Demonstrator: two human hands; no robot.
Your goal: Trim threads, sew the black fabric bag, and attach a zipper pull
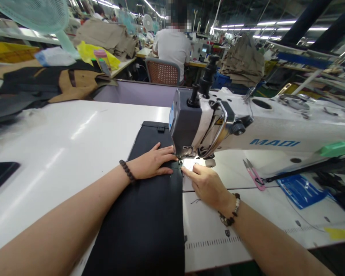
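Note:
A long black panel of leather-like material [149,214] lies on the white table, its right edge under the head of a sewing machine [186,119]. My left hand [151,163] rests flat on the panel with its fingers spread, the fingertips close to the needle area. On the other side, my right hand [205,182] touches the panel's right edge with a stretched index finger. Its other fingers are curled, and I see nothing held in them. The machine's lamp lights the spot between both hands. A small black tab [161,129] sits near the panel's far end.
Pink-handled thread snips [254,174] and a blue plastic packet [303,189] lie right of my right hand. Dark and tan pieces [71,82] are heaped at the back left. A dark flat object [1,174] is at the left edge. Ahead, a person [172,48] sits facing away.

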